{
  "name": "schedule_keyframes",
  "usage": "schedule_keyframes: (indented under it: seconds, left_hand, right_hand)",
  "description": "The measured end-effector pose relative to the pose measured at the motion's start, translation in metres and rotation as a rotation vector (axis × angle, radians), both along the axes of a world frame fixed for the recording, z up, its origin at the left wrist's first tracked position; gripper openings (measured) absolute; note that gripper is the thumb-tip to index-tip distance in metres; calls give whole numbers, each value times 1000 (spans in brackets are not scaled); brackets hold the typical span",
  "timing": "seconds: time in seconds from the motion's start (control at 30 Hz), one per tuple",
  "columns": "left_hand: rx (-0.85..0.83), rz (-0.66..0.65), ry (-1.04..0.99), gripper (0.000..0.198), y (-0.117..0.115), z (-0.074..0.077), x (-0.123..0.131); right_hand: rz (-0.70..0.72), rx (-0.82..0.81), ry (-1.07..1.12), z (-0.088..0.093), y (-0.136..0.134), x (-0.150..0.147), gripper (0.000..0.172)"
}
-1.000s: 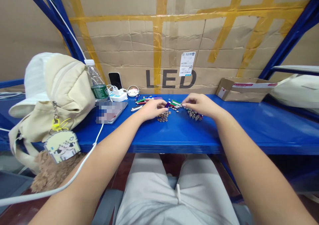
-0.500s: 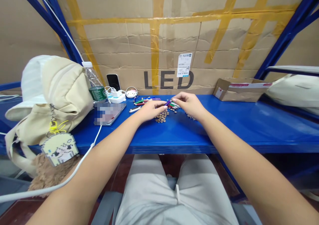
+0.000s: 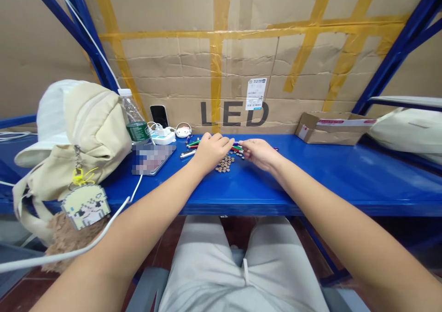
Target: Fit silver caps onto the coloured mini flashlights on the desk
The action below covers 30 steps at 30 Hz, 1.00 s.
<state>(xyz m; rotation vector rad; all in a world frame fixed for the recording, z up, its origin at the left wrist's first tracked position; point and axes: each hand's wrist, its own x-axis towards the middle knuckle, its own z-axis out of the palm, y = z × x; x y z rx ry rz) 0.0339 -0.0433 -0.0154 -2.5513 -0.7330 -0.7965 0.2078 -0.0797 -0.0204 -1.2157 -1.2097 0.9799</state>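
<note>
A purple-blue pen [image 3: 236, 143] spans the small gap between my two hands above the desk. My left hand [image 3: 214, 151] is turned knuckles up, with its bent fingers at the pen's left end; its thumb is hidden. At the other end, my right hand [image 3: 259, 153] pinches the pen between thumb and forefinger. Small round brown pieces, like coins [image 3: 224, 164], lie in a loose pile below and between the hands. Behind my left hand several coloured pens [image 3: 193, 144] lie in a heap, partly covered. A silver pen [image 3: 188, 154] rests left of that hand.
On the left of the blue desk [image 3: 331, 178] are a cream backpack [image 3: 93, 118], a bottle [image 3: 135, 125], a tablet-like device [image 3: 155, 159] with a white cable, and a power strip [image 3: 163, 137]. An open cardboard box [image 3: 331, 130] stands at the back right, against a taped cardboard wall.
My left hand has rolled over from thumb showing to knuckles up, moving slightly up. My right hand's fingers have curled lower. The purple pen has gone from slanted to nearly level.
</note>
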Motion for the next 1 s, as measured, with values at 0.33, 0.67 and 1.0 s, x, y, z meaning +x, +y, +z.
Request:
schedule_keyframes:
  seconds: [0.33, 0.67, 1.0]
  left_hand:
    - [-89, -54, -76, 34, 1, 3, -3]
    - [-680, -248, -295, 30, 27, -7, -14]
    - [-354, -320, -234, 24, 29, -9, -16]
  right_hand:
    - [204, -154, 92, 5, -6, 7, 21]
    - [-27, 403, -1248, 3, -11, 7, 25]
    - [227, 422, -953, 1, -11, 13, 37]
